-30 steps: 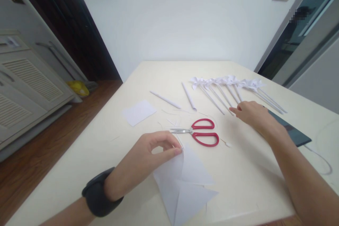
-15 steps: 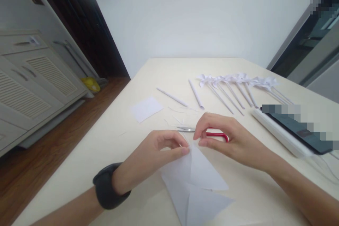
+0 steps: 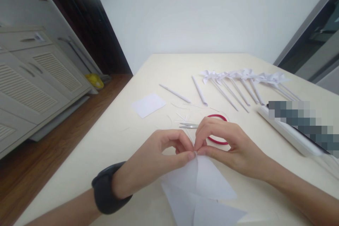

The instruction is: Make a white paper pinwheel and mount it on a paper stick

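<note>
A white sheet of paper, cut and creased into pointed flaps, lies in front of me at the near side of the table. My left hand, with a black band on its wrist, pinches the paper's far tip between thumb and forefinger. My right hand pinches at the same tip, its fingertips touching the left ones. What exactly lies between the fingertips is mostly hidden. Just behind the right hand are scissors with red handles, partly covered by it. A thin white strip runs up from the fingertips.
Paper pinwheels on rolled sticks lie in a row at the back right. Two loose paper rolls and a small white sheet lie farther left. Thin paper scraps surround the scissors. A white case-like object sits at right.
My right hand has moved left and down, closing on the paper's tip beside my left fingers. More of the red scissor handle shows. The view has shifted slightly.
</note>
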Demonstrator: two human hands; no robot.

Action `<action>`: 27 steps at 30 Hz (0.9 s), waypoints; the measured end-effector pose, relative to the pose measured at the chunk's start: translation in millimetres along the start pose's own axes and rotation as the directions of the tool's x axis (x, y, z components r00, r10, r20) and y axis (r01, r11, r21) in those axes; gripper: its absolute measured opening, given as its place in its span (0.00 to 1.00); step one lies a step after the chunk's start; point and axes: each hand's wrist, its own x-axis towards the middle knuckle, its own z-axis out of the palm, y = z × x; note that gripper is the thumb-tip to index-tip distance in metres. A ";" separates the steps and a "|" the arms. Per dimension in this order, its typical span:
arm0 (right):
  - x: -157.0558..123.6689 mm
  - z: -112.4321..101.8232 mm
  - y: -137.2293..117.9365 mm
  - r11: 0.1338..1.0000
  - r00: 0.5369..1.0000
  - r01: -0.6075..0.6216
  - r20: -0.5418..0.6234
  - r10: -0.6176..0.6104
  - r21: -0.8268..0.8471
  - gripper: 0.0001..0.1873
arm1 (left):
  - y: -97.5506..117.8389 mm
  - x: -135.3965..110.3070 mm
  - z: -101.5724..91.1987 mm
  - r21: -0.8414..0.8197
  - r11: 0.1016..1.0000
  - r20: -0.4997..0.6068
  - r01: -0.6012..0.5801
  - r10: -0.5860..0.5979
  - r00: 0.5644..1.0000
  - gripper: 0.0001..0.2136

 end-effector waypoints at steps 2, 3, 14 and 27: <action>-0.7 0.7 -0.4 1.000 1.000 0.005 -0.002 -0.005 0.002 0.04 | -1.0 -1.1 0.7 0.007 1.000 -0.013 -0.018 0.018 1.000 0.06; -0.9 0.8 -0.6 1.000 1.000 0.007 -0.001 -0.007 0.003 0.03 | -1.4 -1.6 0.8 0.014 1.000 -0.012 -0.023 0.023 1.000 0.06; 0.2 6.3 -0.7 1.000 0.997 -0.029 -0.073 0.028 -0.010 0.05 | 10.1 -6.2 3.4 0.265 0.955 -0.149 -0.133 0.177 0.973 0.04; -1.0 12.6 -4.6 1.000 0.986 0.017 -0.164 -0.013 0.022 0.04 | 7.8 -10.5 3.7 0.231 0.953 -0.164 -0.197 0.238 0.957 0.01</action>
